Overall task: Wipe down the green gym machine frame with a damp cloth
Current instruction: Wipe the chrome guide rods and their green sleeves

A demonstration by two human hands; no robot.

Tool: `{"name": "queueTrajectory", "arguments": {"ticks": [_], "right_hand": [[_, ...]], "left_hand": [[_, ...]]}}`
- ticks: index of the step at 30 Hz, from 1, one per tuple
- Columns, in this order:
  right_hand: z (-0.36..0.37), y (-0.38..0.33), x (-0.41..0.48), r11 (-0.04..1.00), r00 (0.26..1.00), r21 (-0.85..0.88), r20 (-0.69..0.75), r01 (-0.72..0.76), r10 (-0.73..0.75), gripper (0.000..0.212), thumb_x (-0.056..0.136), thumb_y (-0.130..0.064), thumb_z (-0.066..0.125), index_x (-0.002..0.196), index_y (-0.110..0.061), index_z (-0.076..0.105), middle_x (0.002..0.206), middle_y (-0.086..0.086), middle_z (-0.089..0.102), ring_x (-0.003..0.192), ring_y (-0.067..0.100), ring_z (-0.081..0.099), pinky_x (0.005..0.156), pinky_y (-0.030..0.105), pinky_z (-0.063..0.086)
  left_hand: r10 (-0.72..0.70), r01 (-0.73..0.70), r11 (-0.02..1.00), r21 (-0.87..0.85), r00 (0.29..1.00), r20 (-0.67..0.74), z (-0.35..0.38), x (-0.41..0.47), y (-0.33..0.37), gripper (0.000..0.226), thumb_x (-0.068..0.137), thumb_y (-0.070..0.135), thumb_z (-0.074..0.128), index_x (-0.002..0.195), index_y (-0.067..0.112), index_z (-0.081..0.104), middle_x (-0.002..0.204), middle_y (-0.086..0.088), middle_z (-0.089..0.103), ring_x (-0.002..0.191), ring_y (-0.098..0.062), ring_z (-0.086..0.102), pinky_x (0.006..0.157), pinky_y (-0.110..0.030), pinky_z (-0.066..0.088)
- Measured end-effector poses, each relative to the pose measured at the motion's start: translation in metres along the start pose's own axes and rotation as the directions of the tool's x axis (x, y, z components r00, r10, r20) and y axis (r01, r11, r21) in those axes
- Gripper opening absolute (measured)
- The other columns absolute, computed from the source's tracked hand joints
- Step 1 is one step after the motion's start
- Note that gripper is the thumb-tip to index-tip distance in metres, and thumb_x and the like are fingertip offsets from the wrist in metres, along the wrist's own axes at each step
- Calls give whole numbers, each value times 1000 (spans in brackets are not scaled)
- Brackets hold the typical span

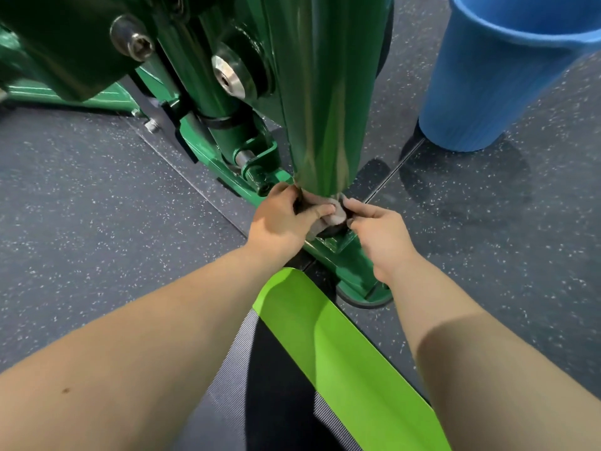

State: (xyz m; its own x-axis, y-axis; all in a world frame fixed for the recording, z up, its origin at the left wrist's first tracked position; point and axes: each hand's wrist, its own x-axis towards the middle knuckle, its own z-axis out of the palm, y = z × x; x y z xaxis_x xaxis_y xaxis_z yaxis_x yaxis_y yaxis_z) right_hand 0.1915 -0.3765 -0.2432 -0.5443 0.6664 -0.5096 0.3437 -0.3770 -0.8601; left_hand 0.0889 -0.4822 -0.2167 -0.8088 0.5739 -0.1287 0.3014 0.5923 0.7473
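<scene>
Green paint on the machine's upright post [328, 109] shone with long streaks, though whether that was damp from wiping or only reflected light could not be told. The cloth [335, 213], a pale grey-beige rag, was looped round the very foot of this post, where it met the base rail [353, 271].

The left hand [279, 222] gripped the cloth's left end with fingers curled and the thumb laid across the fabric. The right hand [380, 236] pinched the right end between thumb and curled fingers. Both were closed firmly on the cloth, with the post between them.

With the cloth at the lowest point of the post, this member looked nearly finished. Much probably remained to be done: the base rail running near and far, the pivot bracket [257, 157] left of the post, and the bolted housing [65, 60] at far left, none of which showed clear signs of wiping.

A blue bucket [487, 86] stood on the speckled floor [97, 206] to the far right, near enough for a rinse.
</scene>
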Motion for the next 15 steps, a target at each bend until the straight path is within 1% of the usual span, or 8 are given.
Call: {"name": "queueTrajectory", "arguments": {"ticks": [2,3,5,6,8,11,13,15], "right_hand": [[-2,-3,1,1000,999,7,-33,-5,5,30,88,-2,61,105,-24,74,101,-3,74,85,10,61,88,24,51],[-2,-6,-4,1000,998,27,-69,-8,10,23,88,-7,64,99,-24,74,90,-6,73,81,10,61,86,26,51],[-2,-9,-14,998,993,56,-119,-7,13,4,88,-22,68,88,-22,72,76,-6,67,69,11,56,71,26,49],[0,-9,-19,997,995,69,-92,-19,26,9,87,-29,69,85,-20,70,75,-4,67,64,12,56,65,28,48],[6,-9,-28,992,993,85,75,-95,88,19,87,-39,69,87,-20,67,75,-1,69,58,12,59,56,26,49],[5,-8,-36,983,954,86,269,-163,134,12,91,-32,68,92,-21,64,78,-4,67,64,11,62,58,21,53],[-1,-11,-37,968,943,178,312,-176,114,5,94,-23,65,93,-18,64,80,-3,67,63,7,60,59,17,53],[-7,-17,-35,954,963,273,264,-126,51,3,96,-16,62,93,-15,63,76,-2,66,54,2,57,52,13,49]], "left_hand": [[-118,119,992,33,993,-26,-6,-5,-10,30,89,44,65,90,15,62,91,-4,66,80,-21,62,68,-28,46],[-199,198,980,-25,979,-36,-7,-10,-15,31,91,42,65,92,11,66,87,-8,70,75,-23,65,66,-31,51],[-249,246,927,-284,968,25,-4,-26,-13,9,87,23,71,92,17,74,79,-4,74,64,-19,63,66,-30,55],[-228,238,898,-370,971,71,-1,-34,-10,13,80,15,72,91,20,75,78,-2,74,65,-19,61,68,-29,54],[-191,233,870,-435,972,139,5,-45,-10,25,73,11,66,95,21,73,87,-3,75,75,-27,66,78,-33,55],[-158,213,851,-480,976,152,6,-54,-7,26,85,8,59,95,25,75,98,-10,75,99,-27,69,98,-47,52],[-157,253,813,-524,963,221,5,-57,-4,38,86,-3,53,109,21,72,106,-9,74,105,-20,67,97,-38,52],[-211,356,693,-627,932,295,2,-57,0,48,89,-18,43,116,16,66,111,-5,71,99,-16,69,80,-23,55]]}}
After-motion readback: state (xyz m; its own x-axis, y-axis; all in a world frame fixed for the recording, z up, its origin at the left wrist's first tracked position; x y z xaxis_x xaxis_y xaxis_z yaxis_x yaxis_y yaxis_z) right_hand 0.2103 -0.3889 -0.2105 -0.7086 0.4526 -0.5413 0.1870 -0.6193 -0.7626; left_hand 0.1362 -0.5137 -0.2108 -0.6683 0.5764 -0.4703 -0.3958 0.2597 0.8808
